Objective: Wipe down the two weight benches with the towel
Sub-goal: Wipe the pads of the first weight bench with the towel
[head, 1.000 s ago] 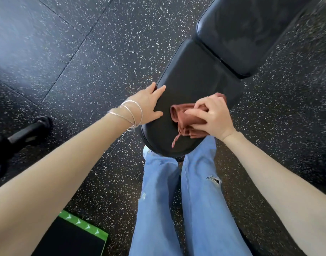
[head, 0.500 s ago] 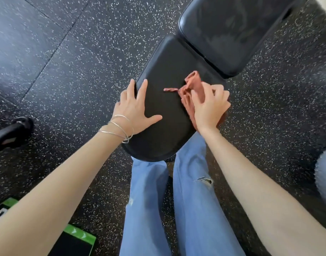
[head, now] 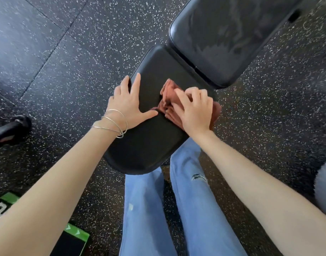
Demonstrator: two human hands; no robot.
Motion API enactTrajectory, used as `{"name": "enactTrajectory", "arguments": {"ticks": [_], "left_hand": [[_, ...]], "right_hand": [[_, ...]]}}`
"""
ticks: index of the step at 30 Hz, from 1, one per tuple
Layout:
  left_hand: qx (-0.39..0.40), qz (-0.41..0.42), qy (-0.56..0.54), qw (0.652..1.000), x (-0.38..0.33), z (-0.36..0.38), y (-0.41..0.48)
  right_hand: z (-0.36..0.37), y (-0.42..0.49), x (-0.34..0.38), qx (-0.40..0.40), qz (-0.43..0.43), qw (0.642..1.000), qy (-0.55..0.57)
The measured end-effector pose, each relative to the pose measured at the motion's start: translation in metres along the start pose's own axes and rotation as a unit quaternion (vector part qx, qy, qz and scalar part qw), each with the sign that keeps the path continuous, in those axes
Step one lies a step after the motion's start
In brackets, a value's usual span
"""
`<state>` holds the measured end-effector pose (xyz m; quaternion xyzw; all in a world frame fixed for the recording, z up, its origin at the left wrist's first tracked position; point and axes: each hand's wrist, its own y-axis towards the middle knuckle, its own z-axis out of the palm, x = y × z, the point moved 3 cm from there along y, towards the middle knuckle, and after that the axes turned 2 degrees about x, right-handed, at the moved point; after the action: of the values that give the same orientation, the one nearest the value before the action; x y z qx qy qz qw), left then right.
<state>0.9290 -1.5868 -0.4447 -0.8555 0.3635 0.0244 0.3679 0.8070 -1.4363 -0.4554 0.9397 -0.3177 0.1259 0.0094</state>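
A black padded weight bench fills the middle of the view: its seat pad lies near me and its back pad stretches away to the upper right. A bunched rust-red towel lies on the seat pad's right side. My right hand presses down on the towel with curled fingers. My left hand, with thin bangles at the wrist, lies flat with spread fingers on the seat pad's left edge. Only one bench is in view.
Speckled black rubber flooring surrounds the bench. A black dumbbell end lies at the left edge. A black mat with a green border sits at the lower left. My legs in blue jeans stand at the bench's near end.
My right hand has slid the towel from the seat's near end up toward the gap, then slightly back. My left hand shifted forward along the seat's left edge.
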Motion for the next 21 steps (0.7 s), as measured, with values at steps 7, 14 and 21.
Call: {"name": "enactTrajectory", "arguments": {"ticks": [7, 14, 21], "left_hand": [[-0.017, -0.018, -0.025, 0.999, -0.012, -0.002, 0.014], [-0.026, -0.037, -0.068, 0.997, -0.014, -0.008, 0.022], [-0.022, -0.060, -0.050, 0.997, -0.020, -0.007, 0.033]], "right_hand": [[0.020, 0.120, -0.029, 0.074, 0.206, 0.976, 0.007], [0.000, 0.070, 0.010, 0.053, -0.054, 0.997, 0.018], [0.032, 0.184, 0.033, 0.108, -0.027, 0.994, 0.002]]}}
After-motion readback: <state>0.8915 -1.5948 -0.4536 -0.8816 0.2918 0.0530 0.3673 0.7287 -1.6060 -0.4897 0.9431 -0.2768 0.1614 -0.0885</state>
